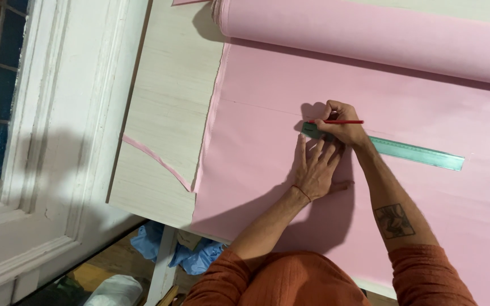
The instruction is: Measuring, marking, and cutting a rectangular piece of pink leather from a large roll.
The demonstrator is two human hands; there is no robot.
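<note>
My left hand (317, 170) lies flat and open on the pink fabric (267, 164), fingers spread and pointing away from me, their tips pressing on the near end of the green ruler (421, 153). A thin red thread circles that wrist. My right hand (340, 124) is closed around a red pencil (338, 122), pinching it between thumb and fingers, with the pencil lying nearly level and its tip toward the left, just beyond the ruler's end. The two hands touch, the right one crossing just above the left fingertips.

The ruler is a long, translucent green strip lying flat on the cloth, running from under my hands out to the right and slightly toward me. A faint straight line shows on the fabric to the left of my hands, reaching toward the cloth's edge.

The fabric is spread smooth over a pale wooden table (165, 113), and it feeds off a thick roll of the same pink cloth (370, 34) lying across the far side. A narrow pink offcut strip (154, 160) curves over the bare tabletop to the left. Beyond the table's left edge stands a white window frame (46, 141), and crumpled blue cloth (194, 258) lies on the floor beneath the table.
</note>
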